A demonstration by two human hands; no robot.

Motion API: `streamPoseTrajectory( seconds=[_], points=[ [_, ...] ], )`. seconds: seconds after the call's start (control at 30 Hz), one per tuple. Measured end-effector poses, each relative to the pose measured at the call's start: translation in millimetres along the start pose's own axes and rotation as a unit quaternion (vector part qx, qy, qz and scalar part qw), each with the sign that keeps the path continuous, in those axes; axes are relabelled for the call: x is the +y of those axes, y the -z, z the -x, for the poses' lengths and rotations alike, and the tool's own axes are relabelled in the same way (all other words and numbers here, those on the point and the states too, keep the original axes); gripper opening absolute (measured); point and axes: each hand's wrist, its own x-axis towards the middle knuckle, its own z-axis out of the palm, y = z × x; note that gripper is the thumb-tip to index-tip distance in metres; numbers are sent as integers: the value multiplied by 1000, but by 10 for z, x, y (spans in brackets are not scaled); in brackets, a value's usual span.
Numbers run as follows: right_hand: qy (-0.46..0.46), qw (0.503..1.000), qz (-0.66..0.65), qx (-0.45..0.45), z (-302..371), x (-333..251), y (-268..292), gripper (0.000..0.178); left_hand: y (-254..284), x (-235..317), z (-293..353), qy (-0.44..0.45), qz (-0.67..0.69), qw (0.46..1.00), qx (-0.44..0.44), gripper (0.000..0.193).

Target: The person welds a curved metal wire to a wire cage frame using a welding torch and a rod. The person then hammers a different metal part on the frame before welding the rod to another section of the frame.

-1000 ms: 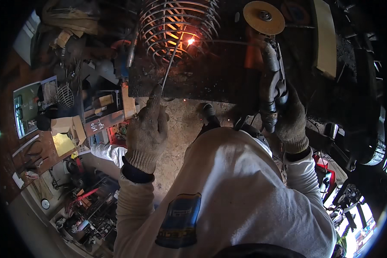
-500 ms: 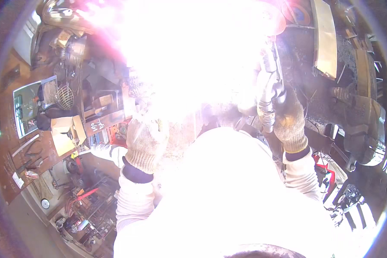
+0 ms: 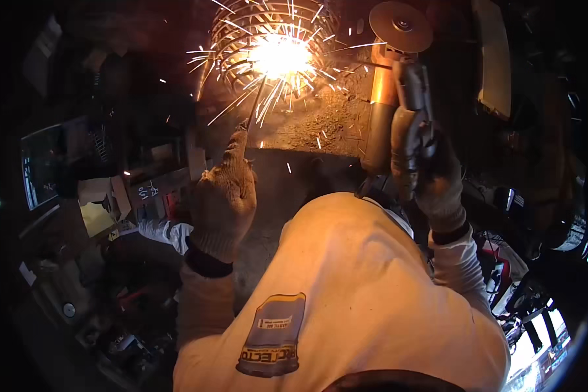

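A white-hot arc throws sparks from a round metal cage of curved bars (image 3: 227,49) at the top centre. My left hand (image 3: 225,202), in a knitted glove, is closed on a thin metal rod (image 3: 257,103) that points up to the glow. My right hand (image 3: 441,183), also gloved, grips a welding electrode holder (image 3: 408,130). From the holder's upper end a thin dark electrode (image 3: 366,62) reaches left toward the arc. Glare hides both tips. An angle grinder (image 3: 382,88) with a round disc lies just left of the holder, untouched by my fingers.
The cage rests on a brown, gritty work surface (image 3: 333,124). A long pale board (image 3: 493,62) lies at the upper right. At the left are an open cardboard box (image 3: 98,202) and a framed glass pane (image 3: 46,163). Much of the surroundings is dark.
The overwhelming white glare has shrunk to a small bright spot, so the cage, sparks, rod and grinder now show. Both hands stay in nearly the same places.
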Motion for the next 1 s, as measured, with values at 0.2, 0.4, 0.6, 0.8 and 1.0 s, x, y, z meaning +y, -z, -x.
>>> streamPoseTrajectory(
  seconds=[0.2, 0.4, 0.6, 0.8, 1.0],
  points=[
    [-114, 992, -31, 41, 46, -161, 20, 63, -29, 2, 8, 99, 49, 972, -208, 59],
    [-134, 989, -65, 19, 77, -167, 14, 67, 5, 8, -44, -17, -53, 991, -125, 53],
    [-117, 989, -81, 42, 120, -140, -23, 63, -62, -74, 49, -68, -83, 994, -23, 52],
    [-144, 985, -86, 49, 173, -77, -39, 57, 16, 3, -73, 140, 193, 965, -108, 47],
    [-169, 983, -61, 45, 170, -189, -27, 57, 147, -46, -126, 26, 43, 997, -59, 46]
  ],
)
